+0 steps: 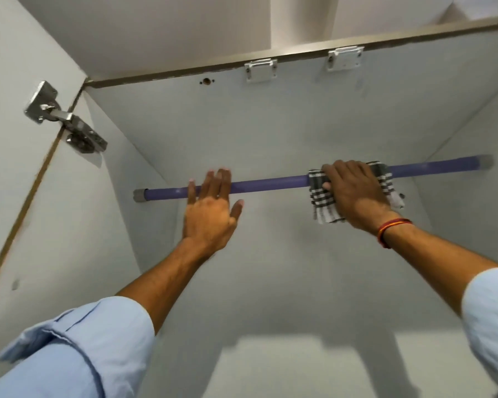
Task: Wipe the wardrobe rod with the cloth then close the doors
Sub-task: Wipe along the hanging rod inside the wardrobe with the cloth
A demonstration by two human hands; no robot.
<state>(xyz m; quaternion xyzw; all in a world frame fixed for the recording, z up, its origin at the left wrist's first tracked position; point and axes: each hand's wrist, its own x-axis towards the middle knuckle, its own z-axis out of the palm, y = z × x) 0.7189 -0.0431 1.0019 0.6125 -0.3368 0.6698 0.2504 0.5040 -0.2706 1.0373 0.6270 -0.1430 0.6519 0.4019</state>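
Note:
A purple wardrobe rod (270,185) with grey end caps spans the inside of the pale wardrobe, seen from below. My right hand (354,193) is closed around the rod's right part, pressing a grey-and-white checked cloth (324,206) wrapped over it; cloth ends hang below on both sides of the hand. My left hand (210,211) is in front of the rod's left part with flat, spread fingers and holds nothing. I cannot tell if it touches the rod. The left door (20,179) stands open at the left.
A metal hinge (66,122) joins the left door to the side wall. Two white catch plates (260,70) (344,57) sit at the front edge of the wardrobe's top panel (270,110), next to a small hole (206,81). The right side wall (472,133) meets the rod's right cap.

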